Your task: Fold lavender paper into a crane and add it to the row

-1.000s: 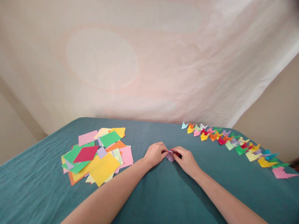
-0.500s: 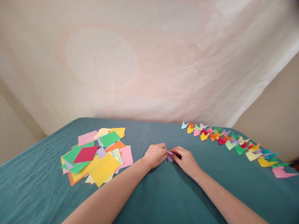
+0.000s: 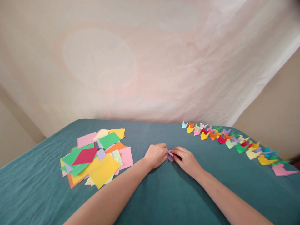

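Note:
A small folded piece of purple paper (image 3: pixel 170 157) is held between my two hands, just above the middle of the table. My left hand (image 3: pixel 156 155) is closed, its fingertips gripping the paper's left side. From the right, my right hand (image 3: pixel 186 160) pinches the same paper between thumb and fingers. Parts of the paper are hidden behind my fingertips, so its exact folded shape is hard to make out.
A loose pile of coloured paper sheets (image 3: pixel 103 170) lies on the left. On the right, several folded paper birds (image 3: pixel 253 153) stand in slanting rows. A teal cloth (image 3: pixel 150 200) covers the table, and a pale sheet (image 3: pixel 152 62) hangs behind it.
Both hands stay almost where they were, still holding the purple paper. The view has shifted very slightly; the pile and the paper birds have not been moved.

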Action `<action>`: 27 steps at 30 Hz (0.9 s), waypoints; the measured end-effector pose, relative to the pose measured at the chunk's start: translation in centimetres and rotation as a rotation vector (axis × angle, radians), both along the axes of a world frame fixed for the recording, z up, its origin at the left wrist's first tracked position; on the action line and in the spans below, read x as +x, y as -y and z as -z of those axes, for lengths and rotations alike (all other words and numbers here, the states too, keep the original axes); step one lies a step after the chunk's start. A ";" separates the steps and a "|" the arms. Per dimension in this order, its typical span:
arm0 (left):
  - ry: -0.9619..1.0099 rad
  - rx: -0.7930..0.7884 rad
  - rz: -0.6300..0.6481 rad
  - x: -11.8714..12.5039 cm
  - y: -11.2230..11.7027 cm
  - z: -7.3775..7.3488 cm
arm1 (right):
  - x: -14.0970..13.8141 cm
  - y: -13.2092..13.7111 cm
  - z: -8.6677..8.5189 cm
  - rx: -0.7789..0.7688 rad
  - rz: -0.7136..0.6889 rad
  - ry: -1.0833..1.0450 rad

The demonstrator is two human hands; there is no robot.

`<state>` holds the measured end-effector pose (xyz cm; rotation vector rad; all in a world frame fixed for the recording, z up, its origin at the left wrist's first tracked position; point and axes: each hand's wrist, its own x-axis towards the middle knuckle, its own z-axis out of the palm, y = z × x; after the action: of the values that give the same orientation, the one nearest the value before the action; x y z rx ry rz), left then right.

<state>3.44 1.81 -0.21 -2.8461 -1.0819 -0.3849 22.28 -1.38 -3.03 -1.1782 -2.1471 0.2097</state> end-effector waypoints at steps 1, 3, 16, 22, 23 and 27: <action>0.006 -0.001 -0.006 0.0 0.0 0.0 | -0.1 0.1 -0.1 0.012 0.004 0.005; 0.013 -0.002 -0.008 0.0 0.0 0.1 | -0.3 0.3 -0.2 0.042 0.015 0.018; 0.024 0.019 -0.021 0.2 0.1 0.1 | -1.6 0.8 -0.4 0.231 0.157 0.289; 0.040 0.004 -0.024 0.2 0.1 0.1 | -1.6 0.7 -0.4 0.261 0.169 0.383; 0.046 -0.005 -0.021 0.2 0.1 0.1 | -1.6 0.7 -0.5 0.261 0.166 0.396; 0.071 -0.033 0.005 -0.2 0.0 0.1 | -1.6 1.0 -0.9 0.275 0.142 0.446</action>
<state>3.22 1.80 -0.31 -2.8845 -1.1039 -0.4764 20.70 -2.33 -2.15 -1.2942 -2.3535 -0.4372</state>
